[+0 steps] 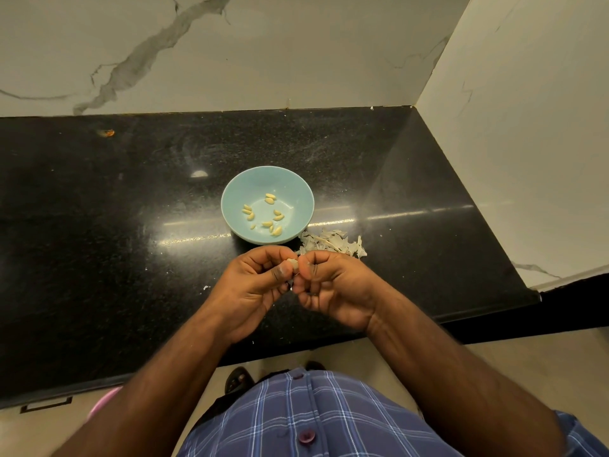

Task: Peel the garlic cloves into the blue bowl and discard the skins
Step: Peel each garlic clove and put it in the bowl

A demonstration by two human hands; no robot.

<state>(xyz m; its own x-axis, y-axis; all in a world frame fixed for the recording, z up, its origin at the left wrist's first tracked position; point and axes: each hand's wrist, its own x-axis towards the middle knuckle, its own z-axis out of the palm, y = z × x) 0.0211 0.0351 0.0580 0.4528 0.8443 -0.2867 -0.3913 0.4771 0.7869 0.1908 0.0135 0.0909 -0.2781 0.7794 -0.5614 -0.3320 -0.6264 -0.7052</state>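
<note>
Both hands, left hand (pixel 253 285) and right hand (pixel 333 285), pinch one garlic clove (pixel 293 264); slippery skin could let it drop short of the blue bowl (pixel 237 196) beyond.

black counter (pixel 99 258) | blue bowl (pixel 237 196) – garlic skins (pixel 333 247) beside it

Black speckled bench (pixel 99 225) runs into a corner of white marble wall (pixel 263 44) with grey veining; small orange speck (pixel 106 132) near its back-left edge. Below the front edge: beige floor (pixel 527 357), dark sandal (pixel 238 379), pink object (pixel 102 402) partly hidden, blue plaid shirt (pixel 323 420).
</note>
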